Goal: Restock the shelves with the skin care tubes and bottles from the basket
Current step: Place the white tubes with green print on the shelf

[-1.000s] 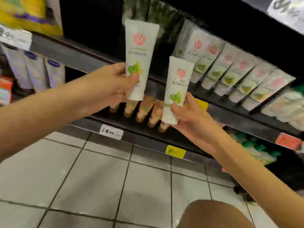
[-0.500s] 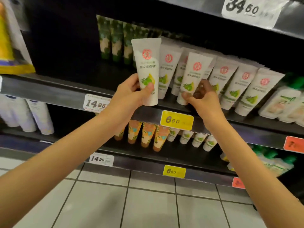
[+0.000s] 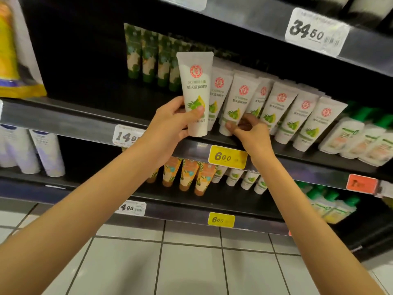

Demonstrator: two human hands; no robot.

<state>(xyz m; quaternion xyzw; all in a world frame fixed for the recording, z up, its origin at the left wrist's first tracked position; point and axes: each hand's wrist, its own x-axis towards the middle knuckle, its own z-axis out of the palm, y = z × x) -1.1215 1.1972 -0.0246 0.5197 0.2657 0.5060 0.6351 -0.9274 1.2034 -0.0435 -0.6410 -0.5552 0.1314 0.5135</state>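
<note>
One head-worn wide-angle view, facing forward and slightly down, close to the shelf [image 3: 63, 122] just beyond the left hand [image 3: 170, 124] and right hand [image 3: 252, 135], floor tiles [image 3: 191, 269] below them.

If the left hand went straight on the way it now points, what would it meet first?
Likely the shelved white tubes just behind the held tube in the left hand; depth is unclear.

Left hand [image 3: 172, 122]: arm outstretched, thumb and fingers curled round held tube [image 3: 196, 90].
Right hand [image 3: 248, 134]: arm outstretched, fingertips pinching shelf tube [image 3: 235, 103] base.
</note>
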